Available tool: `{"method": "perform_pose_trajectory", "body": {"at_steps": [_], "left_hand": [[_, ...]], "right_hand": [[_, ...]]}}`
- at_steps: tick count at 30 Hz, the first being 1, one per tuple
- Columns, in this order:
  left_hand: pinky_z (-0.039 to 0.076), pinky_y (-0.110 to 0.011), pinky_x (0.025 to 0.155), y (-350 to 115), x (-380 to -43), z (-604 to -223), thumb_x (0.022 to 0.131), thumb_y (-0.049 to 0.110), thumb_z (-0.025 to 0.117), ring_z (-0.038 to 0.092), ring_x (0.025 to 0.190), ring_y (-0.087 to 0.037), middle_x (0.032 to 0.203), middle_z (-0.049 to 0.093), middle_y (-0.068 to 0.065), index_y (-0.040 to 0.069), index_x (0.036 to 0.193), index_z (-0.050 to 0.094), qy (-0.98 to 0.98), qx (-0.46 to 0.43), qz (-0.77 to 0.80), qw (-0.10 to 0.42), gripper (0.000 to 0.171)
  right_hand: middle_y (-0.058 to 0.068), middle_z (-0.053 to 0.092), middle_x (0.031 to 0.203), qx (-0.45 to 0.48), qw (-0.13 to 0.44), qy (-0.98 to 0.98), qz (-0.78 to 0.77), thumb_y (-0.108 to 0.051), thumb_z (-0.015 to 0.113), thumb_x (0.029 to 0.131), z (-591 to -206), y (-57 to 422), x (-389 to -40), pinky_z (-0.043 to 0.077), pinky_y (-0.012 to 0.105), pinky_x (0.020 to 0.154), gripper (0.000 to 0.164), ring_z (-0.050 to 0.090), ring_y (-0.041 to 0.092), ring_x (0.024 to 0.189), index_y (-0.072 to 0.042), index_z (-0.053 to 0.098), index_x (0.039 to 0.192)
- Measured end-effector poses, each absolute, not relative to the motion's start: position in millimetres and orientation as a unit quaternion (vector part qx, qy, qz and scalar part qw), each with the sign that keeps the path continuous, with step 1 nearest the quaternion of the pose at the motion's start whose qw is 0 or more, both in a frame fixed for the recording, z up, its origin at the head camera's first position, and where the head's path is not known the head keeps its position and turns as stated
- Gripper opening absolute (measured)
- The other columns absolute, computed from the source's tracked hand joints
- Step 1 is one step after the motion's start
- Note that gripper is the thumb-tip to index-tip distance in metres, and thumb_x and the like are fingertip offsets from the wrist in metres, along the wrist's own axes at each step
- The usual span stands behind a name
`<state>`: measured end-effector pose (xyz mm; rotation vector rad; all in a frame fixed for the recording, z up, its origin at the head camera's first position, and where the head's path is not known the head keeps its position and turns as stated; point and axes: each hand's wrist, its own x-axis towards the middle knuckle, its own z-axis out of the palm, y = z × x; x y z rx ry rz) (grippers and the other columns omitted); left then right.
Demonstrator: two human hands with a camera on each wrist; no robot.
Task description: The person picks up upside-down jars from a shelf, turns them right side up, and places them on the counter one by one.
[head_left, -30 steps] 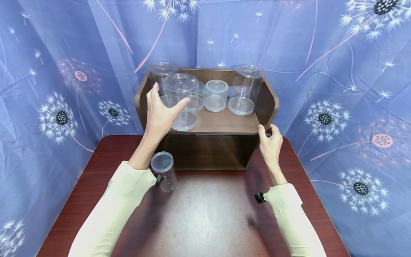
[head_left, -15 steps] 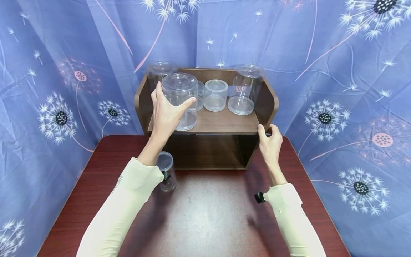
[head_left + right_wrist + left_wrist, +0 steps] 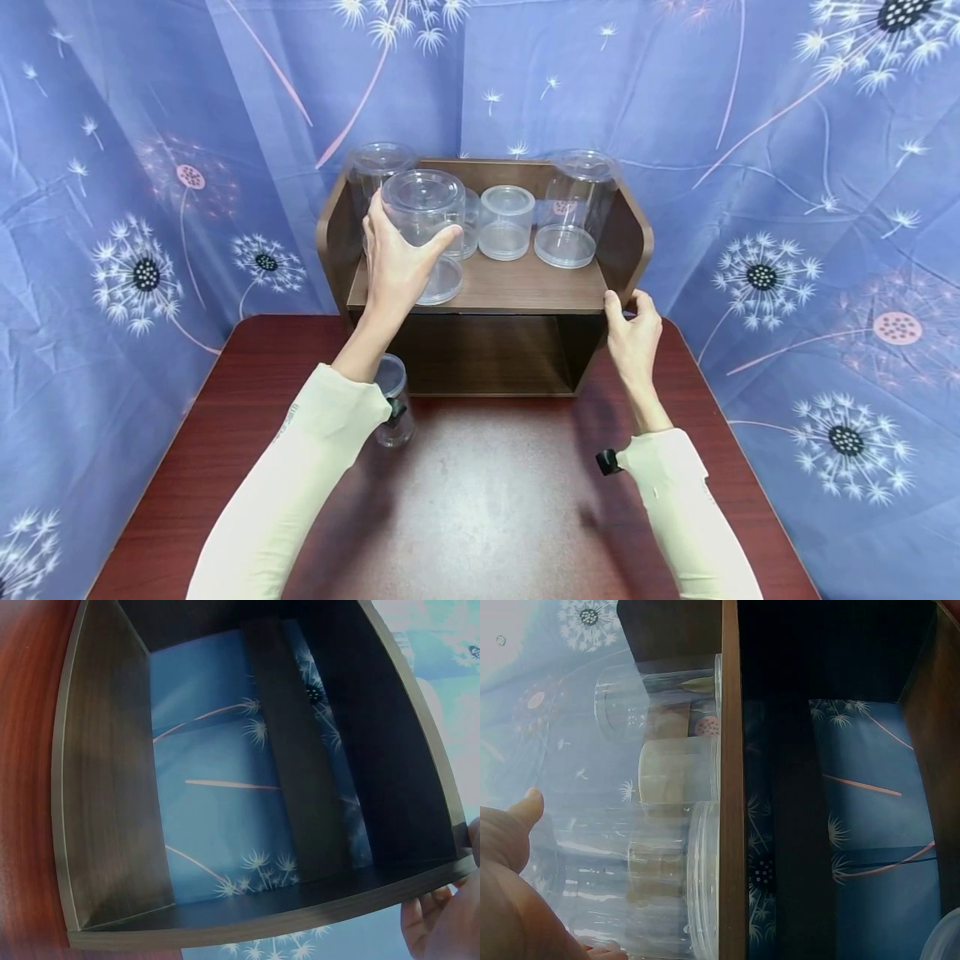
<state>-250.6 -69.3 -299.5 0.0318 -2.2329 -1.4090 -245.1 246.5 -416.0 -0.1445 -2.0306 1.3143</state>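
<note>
Dark red wood-grain tabletop [image 3: 480, 508], a pale glare patch at its middle. Nearest: two pale sleeves, left sleeve [image 3: 288, 479] and right sleeve [image 3: 686, 500], each with a small black device at the cuff.

Beside the left cuff, a slim transparent jar [image 3: 392, 373] stands on the tabletop, lidded, partly hidden by the cuff and its device.

Beyond: a brown wood-grain shelf unit [image 3: 525, 292], two levels. Right hand [image 3: 633, 337] grips its right front corner, thumb on the front edge, fingers curled behind the side panel.

Left hand [image 3: 396, 267] set wide around a large transparent jar [image 3: 427, 204]: thumb across the near face, fingers along the left side. Firmness of hold: cannot tell. Jar upright at the front left of the upper shelf, thick ringed end down.

Behind it, a tall transparent jar [image 3: 382, 156] in the back left corner, and a smaller jar [image 3: 471, 221] mostly hidden. Right of these, a short frosted jar [image 3: 507, 223]; farther right, near the side panel, another tall jar [image 3: 566, 212].

Farthest: blue curtain [image 3: 540, 75] printed with dandelions, also visible through the unit's partly open back in both wrist views.
</note>
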Motion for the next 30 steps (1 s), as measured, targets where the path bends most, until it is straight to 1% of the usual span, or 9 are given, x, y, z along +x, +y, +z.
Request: {"method": "perform_pose_trajectory", "body": {"at_steps": [4, 15, 22, 27, 30], "left_hand": [[0.030, -0.043, 0.118, -70.0, -249.7, -298.7, 0.077, 0.054, 0.087, 0.034, 0.144, -0.027, 0.155, 0.037, -0.015, 0.012, 0.162, 0.022, -0.821, 0.010, -0.515, 0.247, 0.115], [0.034, -0.044, 0.117, -75.1, -240.3, -297.6, 0.076, 0.054, 0.087, 0.039, 0.142, -0.027, 0.156, 0.039, -0.012, 0.011, 0.162, 0.024, -0.823, 0.004, -0.522, 0.222, 0.114], [0.032, -0.042, 0.118, -79.5, -224.3, -292.3, 0.076, 0.057, 0.086, 0.038, 0.145, -0.021, 0.161, 0.036, -0.005, 0.014, 0.162, 0.024, -0.816, 0.003, -0.539, 0.208, 0.114], [0.036, -0.041, 0.114, -83.3, -211.8, -289.4, 0.077, 0.053, 0.086, 0.043, 0.139, -0.019, 0.155, 0.042, -0.004, 0.017, 0.162, 0.026, -0.798, -0.014, -0.567, 0.203, 0.110], [0.037, -0.039, 0.112, -85.9, -206.0, -289.5, 0.079, 0.049, 0.086, 0.045, 0.135, -0.019, 0.152, 0.046, -0.005, 0.017, 0.161, 0.027, -0.788, -0.030, -0.582, 0.201, 0.106]], "right_hand": [[0.019, 0.066, 0.094, -0.056, 0.350, -0.784, 0.509, -0.017, 0.070, 0.097, -415.5, 246.3, -244.3, 0.042, 0.019, 0.076, 0.026, 0.056, 0.012, 0.080, 0.008, 0.068, 0.105], [0.018, 0.066, 0.094, -0.057, 0.350, -0.785, 0.508, -0.016, 0.070, 0.097, -415.9, 246.8, -244.9, 0.042, 0.019, 0.076, 0.025, 0.055, 0.013, 0.081, 0.007, 0.068, 0.105], [0.020, 0.068, 0.095, -0.061, 0.353, -0.782, 0.511, -0.016, 0.070, 0.096, -417.7, 247.4, -247.1, 0.043, 0.019, 0.076, 0.026, 0.056, 0.010, 0.080, 0.008, 0.069, 0.106], [0.019, 0.067, 0.094, -0.059, 0.350, -0.779, 0.518, -0.015, 0.070, 0.097, -417.4, 247.3, -247.0, 0.043, 0.019, 0.075, 0.026, 0.056, 0.008, 0.078, 0.009, 0.068, 0.105], [0.015, 0.066, 0.092, -0.056, 0.344, -0.772, 0.531, -0.015, 0.070, 0.097, -416.5, 247.0, -246.2, 0.043, 0.019, 0.075, 0.025, 0.056, 0.007, 0.077, 0.009, 0.068, 0.105]]}}
